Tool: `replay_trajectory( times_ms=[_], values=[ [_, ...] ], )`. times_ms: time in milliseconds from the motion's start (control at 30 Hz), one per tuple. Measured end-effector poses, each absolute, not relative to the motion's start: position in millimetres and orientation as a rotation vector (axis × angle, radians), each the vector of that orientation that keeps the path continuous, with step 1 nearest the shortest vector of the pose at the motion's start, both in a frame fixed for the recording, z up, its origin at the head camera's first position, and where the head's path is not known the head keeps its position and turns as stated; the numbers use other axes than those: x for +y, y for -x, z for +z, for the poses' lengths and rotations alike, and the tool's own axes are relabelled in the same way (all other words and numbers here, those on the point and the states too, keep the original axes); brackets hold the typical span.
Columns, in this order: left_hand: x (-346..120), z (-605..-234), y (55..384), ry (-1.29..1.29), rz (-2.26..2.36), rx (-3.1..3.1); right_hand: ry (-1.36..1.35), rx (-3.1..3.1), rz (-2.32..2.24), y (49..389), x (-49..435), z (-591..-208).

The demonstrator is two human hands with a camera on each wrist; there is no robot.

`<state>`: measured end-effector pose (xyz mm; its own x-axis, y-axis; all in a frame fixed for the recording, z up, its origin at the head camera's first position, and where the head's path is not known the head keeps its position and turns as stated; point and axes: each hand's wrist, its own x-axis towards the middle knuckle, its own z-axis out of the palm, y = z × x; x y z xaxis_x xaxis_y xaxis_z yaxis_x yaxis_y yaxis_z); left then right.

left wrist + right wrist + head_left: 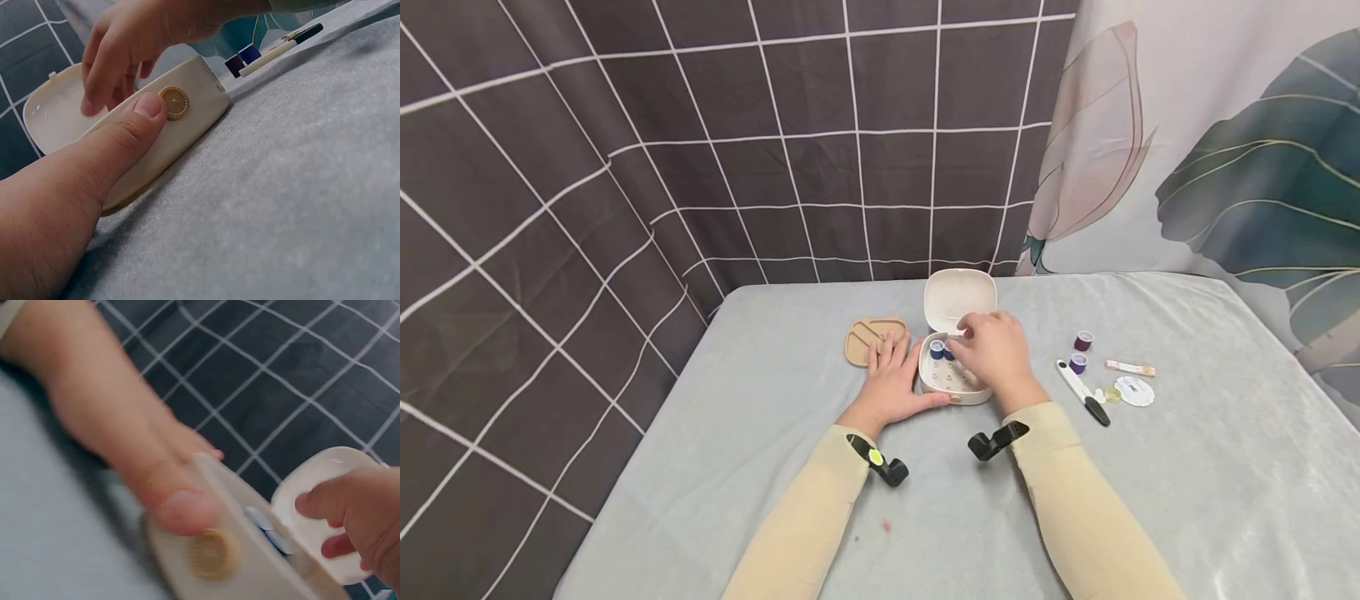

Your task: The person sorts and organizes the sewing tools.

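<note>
A white sewing box (955, 397) stands with its lid (960, 298) tipped back behind it; a round tan button (175, 102) marks its front. Inside, blue thread spools (937, 350) sit at the back left, partly covered by my right hand, and small pegs rise from the floor. My left hand (891, 392) lies along the box's left side, fingers straight over a tan divided tray (857, 343), thumb pressing the front beside the button. Over the box's back right hovers my right hand (996, 354), fingers loosely bent, with nothing showing between thumb and fingers in the right wrist view.
To the right lie a maroon spool (1083, 340), a purple spool (1078, 363), a white-and-black seam ripper-like tool (1083, 393), a white scalloped disc (1134, 391), a small yellowish disc (1112, 394) and a printed strip (1131, 368). A grey cloth covers the table; curtains hang behind.
</note>
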<state>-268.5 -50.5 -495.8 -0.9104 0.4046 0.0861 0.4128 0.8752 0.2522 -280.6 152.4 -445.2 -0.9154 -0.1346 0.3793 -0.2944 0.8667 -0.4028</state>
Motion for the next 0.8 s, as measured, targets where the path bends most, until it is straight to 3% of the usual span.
replay_trajectory(
  times_ms=[267, 800],
  values=[
    [-50, -495, 269, 0.653, -0.434, -3.016, -0.428, -2.582, 0.864, 281, 183, -429],
    [-49, -496, 270, 0.645, -0.450, -3.023, -0.011, -2.490, 1.027, 276, 255, -435]
  ],
)
